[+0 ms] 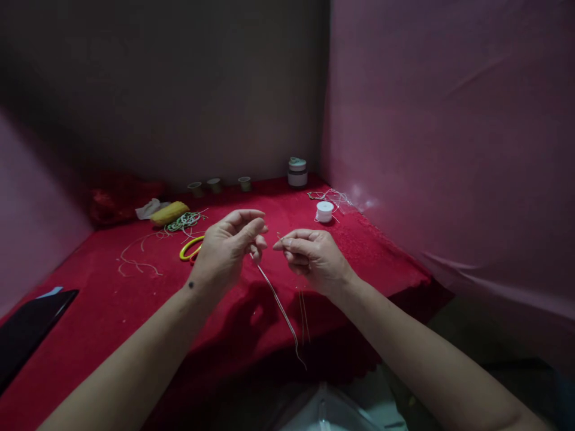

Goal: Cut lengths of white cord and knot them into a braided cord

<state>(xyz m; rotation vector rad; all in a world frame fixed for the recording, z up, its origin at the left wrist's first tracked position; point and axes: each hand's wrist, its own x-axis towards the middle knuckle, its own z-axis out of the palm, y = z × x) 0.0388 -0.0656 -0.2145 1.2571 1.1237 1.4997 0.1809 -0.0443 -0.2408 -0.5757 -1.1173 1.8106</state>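
Slender off-white doubled cord (282,309): hangs from the lower fingers of the left hand (231,242), above the red cloth-covered table (112,323); long axis slanting down and rightward, towards the wearer

Left hand: nearer to the cord, fingers curled about its upper end

Right hand (314,257): just beside the left, fingertips facing it across a narrow gap, right of the cord's upper end; thumb and forefinger pinched on a tiny tan-gold tip (278,234), too small to identify

Fine tan strands (301,317): two, hanging nearly vertical below the right hand; any link to the tip hidden

Cord, appearance: thin, pale, strands close together, lowest end wavy
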